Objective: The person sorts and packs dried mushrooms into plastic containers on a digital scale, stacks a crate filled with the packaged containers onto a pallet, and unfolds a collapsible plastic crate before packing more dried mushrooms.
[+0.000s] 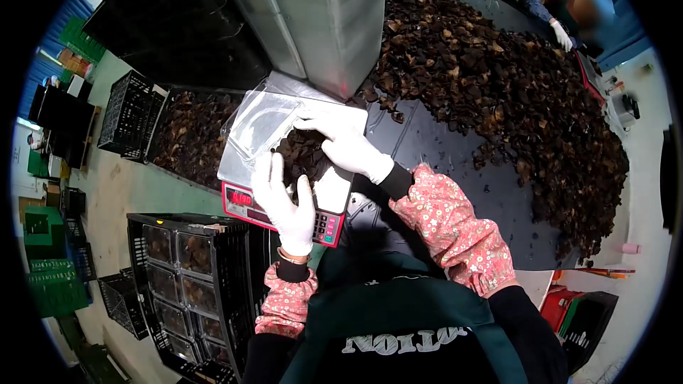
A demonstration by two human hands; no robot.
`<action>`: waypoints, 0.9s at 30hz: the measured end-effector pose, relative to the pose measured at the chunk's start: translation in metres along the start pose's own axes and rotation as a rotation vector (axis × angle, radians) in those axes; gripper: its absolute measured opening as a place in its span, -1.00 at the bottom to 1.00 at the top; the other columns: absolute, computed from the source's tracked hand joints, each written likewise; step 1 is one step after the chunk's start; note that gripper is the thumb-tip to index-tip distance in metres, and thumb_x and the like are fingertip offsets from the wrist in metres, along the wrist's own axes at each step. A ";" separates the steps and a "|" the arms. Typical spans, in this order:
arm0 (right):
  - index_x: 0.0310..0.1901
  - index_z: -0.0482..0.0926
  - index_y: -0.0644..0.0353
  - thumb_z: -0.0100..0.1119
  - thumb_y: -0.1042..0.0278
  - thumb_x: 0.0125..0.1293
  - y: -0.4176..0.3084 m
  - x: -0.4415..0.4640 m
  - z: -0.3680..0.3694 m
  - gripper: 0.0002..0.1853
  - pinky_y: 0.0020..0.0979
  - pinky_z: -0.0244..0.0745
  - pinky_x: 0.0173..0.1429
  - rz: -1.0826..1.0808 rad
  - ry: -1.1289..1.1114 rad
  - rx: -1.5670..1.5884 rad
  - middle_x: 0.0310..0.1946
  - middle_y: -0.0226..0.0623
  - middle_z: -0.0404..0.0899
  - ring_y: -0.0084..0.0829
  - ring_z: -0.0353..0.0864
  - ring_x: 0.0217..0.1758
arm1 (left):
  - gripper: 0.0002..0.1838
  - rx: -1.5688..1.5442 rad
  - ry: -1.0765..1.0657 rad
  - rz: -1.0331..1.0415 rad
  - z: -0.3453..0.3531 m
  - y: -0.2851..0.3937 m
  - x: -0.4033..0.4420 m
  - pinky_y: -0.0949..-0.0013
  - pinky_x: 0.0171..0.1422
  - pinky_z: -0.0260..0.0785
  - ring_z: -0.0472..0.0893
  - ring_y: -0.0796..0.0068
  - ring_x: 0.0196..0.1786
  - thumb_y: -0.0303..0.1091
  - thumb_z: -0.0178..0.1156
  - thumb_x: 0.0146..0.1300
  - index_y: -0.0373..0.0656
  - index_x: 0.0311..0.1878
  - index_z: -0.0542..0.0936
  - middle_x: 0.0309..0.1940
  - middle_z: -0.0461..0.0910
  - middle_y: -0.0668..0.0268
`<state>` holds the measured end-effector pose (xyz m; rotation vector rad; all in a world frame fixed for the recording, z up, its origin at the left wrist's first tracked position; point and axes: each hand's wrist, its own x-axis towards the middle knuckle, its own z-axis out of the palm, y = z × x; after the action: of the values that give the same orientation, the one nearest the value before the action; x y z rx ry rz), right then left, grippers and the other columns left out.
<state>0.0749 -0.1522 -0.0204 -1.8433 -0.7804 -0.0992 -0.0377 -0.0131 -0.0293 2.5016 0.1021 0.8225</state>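
Head view: left hand [286, 206] and right hand [353, 149], fingers spread, cup dark pieces [302, 153], seemingly keeping them gathered on the scale [255, 215].

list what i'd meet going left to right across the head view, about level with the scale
Black crate → batch of dark pieces beside it → left grip → small dark pile → right grip → large dark heap.

Four gloved hands [286, 208], two floral sleeves [455, 220]
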 end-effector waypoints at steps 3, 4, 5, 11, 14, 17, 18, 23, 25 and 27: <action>0.20 0.54 0.21 -0.10 0.79 0.02 0.007 -0.007 -0.020 -0.36 -0.30 0.27 0.49 0.023 0.085 0.078 0.31 -0.18 0.46 -0.24 0.40 0.42 | -0.56 -0.307 0.102 0.099 -0.004 0.019 -0.008 0.17 0.34 0.31 0.50 0.08 0.23 -0.60 0.21 0.16 -0.28 0.16 0.59 0.17 0.54 0.06; 0.23 0.50 0.26 -0.08 0.79 0.11 0.014 -0.017 -0.027 -0.41 -0.35 0.37 0.43 0.189 0.162 0.210 0.32 -0.24 0.45 -0.32 0.43 0.38 | -0.63 -0.344 0.094 0.121 -0.007 0.031 -0.011 0.16 0.29 0.39 0.57 0.09 0.15 -0.66 0.13 0.21 -0.30 0.10 0.60 0.07 0.60 0.04; 0.26 0.46 0.30 -0.05 0.75 0.20 0.023 -0.026 -0.038 -0.46 -0.39 0.41 0.39 0.218 0.179 0.264 0.35 -0.28 0.41 -0.40 0.46 0.34 | -0.65 -0.411 0.021 0.120 -0.004 0.035 -0.020 0.17 0.22 0.43 0.60 0.11 0.08 -0.66 0.14 0.20 -0.28 0.07 0.62 0.00 0.63 0.06; 0.04 0.63 0.32 -0.01 0.54 0.40 0.029 -0.127 -0.092 -0.72 -0.55 0.50 -0.03 0.638 0.451 0.493 -0.21 -0.27 0.69 -0.58 0.61 -0.21 | -0.76 -0.595 -0.471 0.410 -0.015 0.087 -0.017 0.26 0.03 0.50 0.68 0.19 -0.11 -0.42 0.20 0.24 -0.22 -0.04 0.67 -0.20 0.69 0.18; 0.01 0.62 0.36 -0.04 0.53 0.45 0.043 -0.182 -0.101 -0.75 -0.51 0.53 -0.09 0.752 0.498 0.518 -0.18 -0.26 0.67 -0.55 0.60 -0.25 | -0.80 -0.678 -0.383 0.571 -0.038 0.127 0.011 0.33 -0.10 0.49 0.67 0.36 -0.25 -0.40 0.24 0.21 -0.15 -0.10 0.67 -0.26 0.69 0.27; 0.04 0.58 0.39 -0.07 0.59 0.44 0.047 -0.217 -0.113 -0.74 -0.45 0.57 -0.10 0.870 0.486 0.641 -0.09 -0.18 0.66 -0.50 0.63 -0.21 | -0.85 -1.087 -0.109 0.696 -0.069 0.184 0.038 0.31 -0.29 0.42 0.50 0.34 -0.47 -0.34 0.22 0.12 -0.18 -0.27 0.56 -0.50 0.49 0.26; 0.04 0.58 0.40 -0.09 0.58 0.44 0.061 -0.228 -0.110 -0.73 -0.45 0.57 -0.10 0.826 0.446 0.560 -0.09 -0.18 0.66 -0.49 0.64 -0.22 | -0.86 -1.194 -0.104 0.734 -0.078 0.198 0.038 0.33 -0.30 0.40 0.50 0.36 -0.48 -0.34 0.20 0.13 -0.18 -0.28 0.55 -0.49 0.48 0.26; 0.03 0.59 0.40 -0.10 0.52 0.44 0.035 -0.206 -0.104 -0.71 -0.47 0.56 -0.08 0.781 0.432 0.467 -0.09 -0.18 0.66 -0.49 0.65 -0.21 | -0.87 -1.183 -0.190 0.928 -0.117 0.226 0.028 0.43 -0.33 0.34 0.47 0.43 -0.49 -0.33 0.09 0.19 -0.19 -0.33 0.50 -0.48 0.46 0.28; 0.01 0.60 0.40 -0.08 0.52 0.43 0.029 -0.189 -0.100 -0.72 -0.49 0.55 -0.07 0.746 0.405 0.452 -0.10 -0.19 0.67 -0.51 0.65 -0.22 | -0.86 -1.033 -0.123 0.995 -0.124 0.242 0.033 0.47 -0.35 0.31 0.46 0.46 -0.49 -0.32 0.05 0.22 -0.19 -0.35 0.48 -0.47 0.45 0.28; -0.04 0.63 0.39 -0.05 0.55 0.40 0.018 -0.173 -0.093 -0.74 -0.51 0.55 -0.06 0.703 0.353 0.464 -0.15 -0.21 0.69 -0.53 0.65 -0.22 | -0.84 -0.927 -0.078 1.039 -0.129 0.257 0.039 0.50 -0.36 0.29 0.45 0.49 -0.50 -0.32 0.00 0.24 -0.19 -0.37 0.46 -0.46 0.44 0.29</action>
<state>-0.0234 -0.3162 -0.0679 -1.4977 0.1125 0.1915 -0.1011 -0.1722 0.2047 1.5549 -1.3627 0.8307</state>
